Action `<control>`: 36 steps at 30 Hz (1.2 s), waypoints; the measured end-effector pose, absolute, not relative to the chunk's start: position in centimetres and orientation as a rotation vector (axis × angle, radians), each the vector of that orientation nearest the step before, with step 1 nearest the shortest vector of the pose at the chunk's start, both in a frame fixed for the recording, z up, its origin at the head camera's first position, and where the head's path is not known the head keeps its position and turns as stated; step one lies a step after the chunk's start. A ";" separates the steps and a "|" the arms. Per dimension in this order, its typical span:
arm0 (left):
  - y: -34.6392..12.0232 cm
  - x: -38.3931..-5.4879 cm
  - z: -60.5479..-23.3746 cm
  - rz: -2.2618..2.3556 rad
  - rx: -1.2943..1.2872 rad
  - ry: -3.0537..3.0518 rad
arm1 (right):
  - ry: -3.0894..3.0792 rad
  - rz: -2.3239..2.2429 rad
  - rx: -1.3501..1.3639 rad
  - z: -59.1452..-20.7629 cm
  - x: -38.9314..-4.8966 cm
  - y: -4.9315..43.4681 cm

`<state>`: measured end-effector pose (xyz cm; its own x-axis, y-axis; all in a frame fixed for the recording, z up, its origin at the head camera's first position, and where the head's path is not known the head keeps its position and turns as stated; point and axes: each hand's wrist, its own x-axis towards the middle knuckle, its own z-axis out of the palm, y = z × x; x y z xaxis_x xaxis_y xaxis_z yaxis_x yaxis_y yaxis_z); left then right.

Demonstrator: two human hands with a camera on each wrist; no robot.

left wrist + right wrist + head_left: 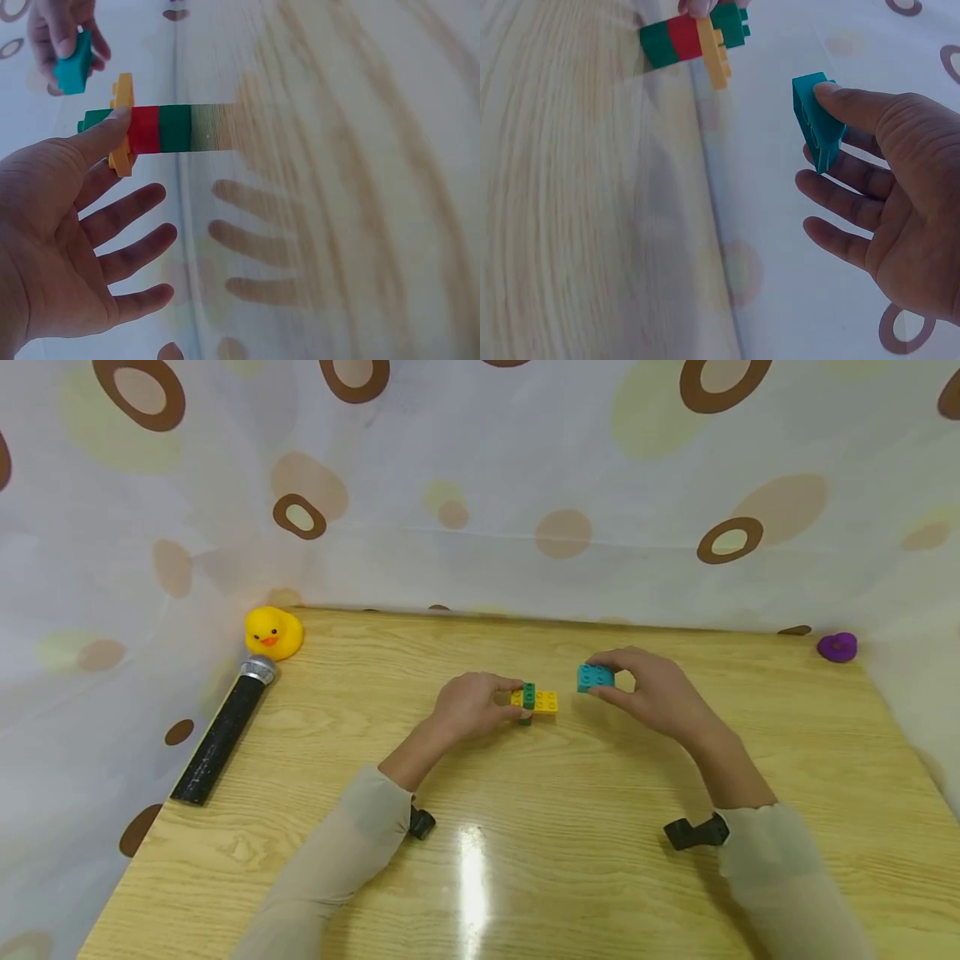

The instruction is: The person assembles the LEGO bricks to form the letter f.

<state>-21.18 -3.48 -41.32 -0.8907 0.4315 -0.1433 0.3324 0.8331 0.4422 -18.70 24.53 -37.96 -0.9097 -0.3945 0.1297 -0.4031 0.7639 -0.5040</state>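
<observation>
My left hand (471, 708) pinches a small stack of toy building bricks between thumb and index finger, its other fingers spread. From the base up the stack has a green brick (175, 128), a red brick (145, 130), a long yellow brick (547, 702) lying crosswise, and a green brick (528, 695) on top. The stack's base stands on the table. To its right, my right hand (651, 692) holds a teal brick (595, 677) in the air, between thumb and fingers. The teal brick (821, 124) is apart from the stack, studs up and hollow underneath.
A yellow rubber duck (274, 634) sits at the table's back left corner, touching or close to a black microphone (221, 735). A small purple duck (837, 647) is at the back right. Patterned cloth (495, 485) hangs behind the wooden table (570, 860).
</observation>
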 end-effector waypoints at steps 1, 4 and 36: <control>-3.5 -21.2 -41.3 0.603 0.582 2.778 | -2.935 0.852 0.670 -37.8 -18.8 24.1; -3.6 -21.2 -41.4 0.599 0.577 2.781 | -2.936 0.882 0.690 -37.4 -19.1 22.9; -3.5 -21.4 -41.0 0.571 0.572 2.720 | -2.983 0.865 0.832 -39.3 -20.1 18.5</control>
